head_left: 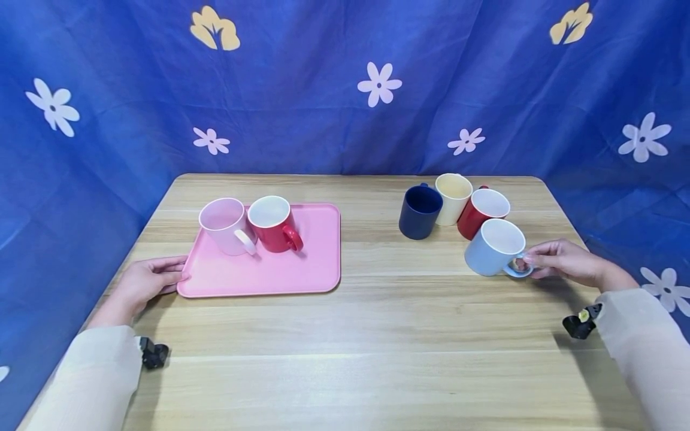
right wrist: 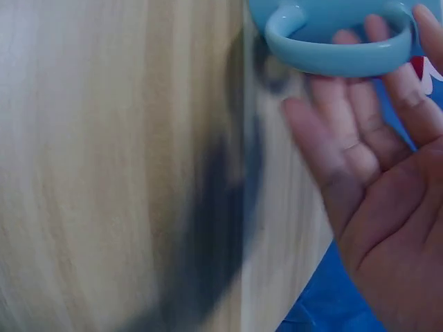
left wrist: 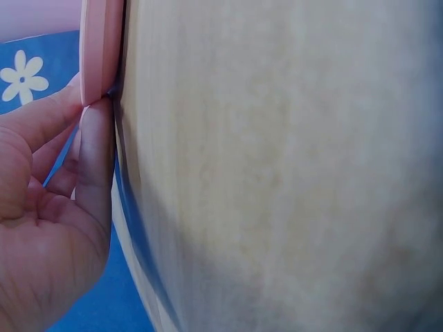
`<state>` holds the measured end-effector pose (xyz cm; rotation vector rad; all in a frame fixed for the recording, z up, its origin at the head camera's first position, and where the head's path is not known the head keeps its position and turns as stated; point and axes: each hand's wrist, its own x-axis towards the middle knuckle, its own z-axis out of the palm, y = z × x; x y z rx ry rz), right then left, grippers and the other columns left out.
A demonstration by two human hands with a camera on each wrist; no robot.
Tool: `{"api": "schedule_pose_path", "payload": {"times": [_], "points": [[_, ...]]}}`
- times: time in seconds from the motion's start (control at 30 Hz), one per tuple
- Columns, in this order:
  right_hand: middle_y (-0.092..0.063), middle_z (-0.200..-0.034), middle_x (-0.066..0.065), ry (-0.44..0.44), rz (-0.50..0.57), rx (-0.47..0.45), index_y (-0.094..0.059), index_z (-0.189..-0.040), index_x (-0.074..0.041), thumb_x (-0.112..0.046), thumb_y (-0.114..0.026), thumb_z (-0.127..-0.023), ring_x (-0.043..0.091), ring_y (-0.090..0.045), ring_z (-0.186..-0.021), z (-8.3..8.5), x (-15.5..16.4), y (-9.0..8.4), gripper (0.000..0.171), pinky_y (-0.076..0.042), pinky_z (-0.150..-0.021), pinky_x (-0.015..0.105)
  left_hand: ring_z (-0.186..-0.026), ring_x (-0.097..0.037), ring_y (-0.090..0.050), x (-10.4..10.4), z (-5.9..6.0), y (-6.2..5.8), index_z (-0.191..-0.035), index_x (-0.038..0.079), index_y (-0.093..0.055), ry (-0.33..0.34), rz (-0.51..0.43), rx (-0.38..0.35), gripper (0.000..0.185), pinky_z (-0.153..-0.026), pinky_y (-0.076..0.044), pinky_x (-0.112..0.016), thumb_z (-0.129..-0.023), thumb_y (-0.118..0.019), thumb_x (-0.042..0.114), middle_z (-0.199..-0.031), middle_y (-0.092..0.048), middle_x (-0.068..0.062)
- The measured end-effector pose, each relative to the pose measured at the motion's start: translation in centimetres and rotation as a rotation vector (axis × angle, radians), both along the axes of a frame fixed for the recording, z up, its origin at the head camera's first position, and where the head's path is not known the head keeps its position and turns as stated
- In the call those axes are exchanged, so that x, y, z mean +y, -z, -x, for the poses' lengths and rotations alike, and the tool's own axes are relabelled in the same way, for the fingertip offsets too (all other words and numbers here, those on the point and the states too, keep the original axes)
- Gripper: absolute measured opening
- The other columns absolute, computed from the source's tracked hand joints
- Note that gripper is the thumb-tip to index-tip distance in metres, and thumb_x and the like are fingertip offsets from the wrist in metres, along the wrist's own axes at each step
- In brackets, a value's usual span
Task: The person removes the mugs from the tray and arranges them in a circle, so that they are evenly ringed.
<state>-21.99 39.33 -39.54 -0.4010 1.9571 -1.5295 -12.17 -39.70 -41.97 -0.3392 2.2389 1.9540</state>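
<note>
On the left, my left hand [head_left: 144,283] pinches the near left corner of a pink tray [head_left: 318,275], thumb above the rim and fingers below it. The left wrist view shows this grip on the tray's edge [left wrist: 101,52]. A pale pink mug [head_left: 223,224] and a red mug with a white inside [head_left: 275,230] stand on the tray, touching or nearly so. My right hand [head_left: 566,261] holds the handle of a light blue mug [head_left: 487,251]. In the right wrist view, fingertips show through the loop of the handle [right wrist: 339,59]; whether the mug touches the table cannot be told.
Close behind the light blue mug stand a second red mug [head_left: 471,220], a cream mug [head_left: 453,203] and a dark blue mug [head_left: 417,218]. All stand on a wood-grain table [head_left: 366,365]. A blue flowered cloth [head_left: 302,120] hangs along the back and sides.
</note>
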Motion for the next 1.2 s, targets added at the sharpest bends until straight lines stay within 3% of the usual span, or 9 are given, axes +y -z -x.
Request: {"api": "schedule_pose_path", "payload": {"times": [0.13,0.23,0.5,0.77,0.97,1.2], "points": [[-0.063,-0.109,-0.005,0.013,-0.113,-0.029,-0.066,-0.109,-0.025,-0.008,-0.049,-0.1,0.009,-0.06,-0.097,0.1,0.2,-0.9,0.026,-0.057,-0.082,0.038,-0.078,-0.004,-0.066,0.0,0.0,0.0,-0.095,0.027,-0.074,-0.004,0.015,-0.003,0.032,-0.069,-0.057,-0.02,-0.086,-0.069,-0.002,-0.088,-0.069,0.012],[-0.063,-0.111,-0.007,0.011,-0.135,-0.01,-0.063,-0.112,-0.023,-0.009,-0.047,-0.101,0.009,-0.06,-0.1,0.3,0.5,-1.7,0.025,-0.057,-0.082,0.038,-0.079,-0.003,-0.066,0.0,0.0,0.0,-0.099,0.025,-0.074,0.0,0.033,-0.005,0.03,-0.069,-0.057,-0.021,-0.086,-0.068,-0.002,-0.089,-0.069,0.013],[-0.063,-0.12,0.001,-0.069,0.064,0.07,-0.054,-0.128,-0.003,0.001,-0.037,-0.102,0.016,-0.061,-0.108,0.8,1.0,-3.9,0.032,-0.056,-0.083,0.039,-0.08,-0.003,-0.066,-0.4,0.0,0.2,-0.099,0.026,-0.073,0.008,0.05,0.007,0.03,-0.071,-0.057,-0.021,-0.086,-0.069,0.0,-0.091,-0.068,0.015],[-0.06,-0.127,0.002,-0.107,0.238,0.103,-0.054,-0.133,-0.006,0.007,-0.031,-0.101,0.019,-0.06,-0.111,1.7,0.1,-5.7,0.041,-0.055,-0.086,0.036,-0.081,-0.004,-0.066,-0.5,0.2,0.3,-0.102,0.023,-0.074,0.01,0.045,0.009,0.027,-0.071,-0.057,-0.022,-0.084,-0.072,0.003,-0.092,-0.068,0.015],[-0.059,-0.127,0.006,-0.154,0.279,0.14,-0.05,-0.134,0.0,0.007,-0.03,-0.101,0.021,-0.059,-0.112,2.1,-1.8,-6.8,0.039,-0.054,-0.088,0.036,-0.081,-0.003,-0.066,-0.4,0.2,0.2,-0.112,0.016,-0.071,0.008,0.087,-0.002,0.029,-0.072,-0.057,-0.022,-0.085,-0.072,0.005,-0.092,-0.067,0.017],[-0.058,-0.128,0.01,-0.2,0.376,0.091,-0.051,-0.133,0.002,0.01,-0.034,-0.099,0.024,-0.059,-0.111,2.3,-5.4,-7.4,0.039,-0.053,-0.088,0.039,-0.08,-0.003,-0.066,-0.4,0.2,0.2,-0.107,0.019,-0.073,0.007,0.082,-0.004,0.027,-0.071,-0.057,-0.022,-0.085,-0.072,0.004,-0.091,-0.067,0.017]]}}
